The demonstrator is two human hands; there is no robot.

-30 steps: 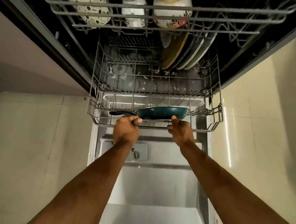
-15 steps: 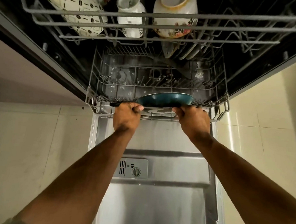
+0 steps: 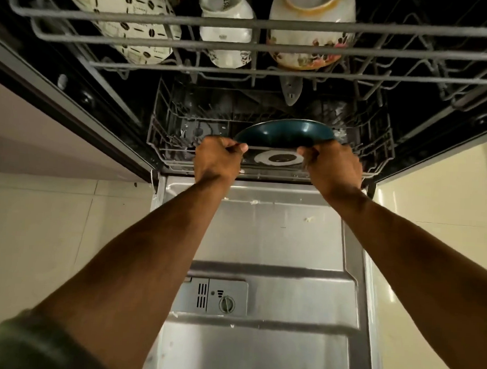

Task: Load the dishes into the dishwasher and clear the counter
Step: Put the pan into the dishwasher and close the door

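A teal frying pan (image 3: 284, 133) stands tilted at the front of the dishwasher's lower rack (image 3: 165, 140), its grey-ringed base facing me. My left hand (image 3: 216, 160) is curled in a fist at the pan's left side, where its dark handle is hidden under my fingers. On the other side, my right hand (image 3: 333, 166) grips the pan's right rim, close against the rack's front rail. The lower rack sits almost fully inside the tub.
The upper rack (image 3: 244, 46) is pulled out overhead and holds a patterned bowl (image 3: 126, 23), a white mug (image 3: 226, 34) and a floral bowl (image 3: 309, 32). The open steel door (image 3: 262, 227) lies flat below my arms. Cream floor tiles lie on both sides.
The lower rack with the pan has slid from over the open door back into the tub. Both hands went forward with it, and the plates at the rack's back are now hidden.
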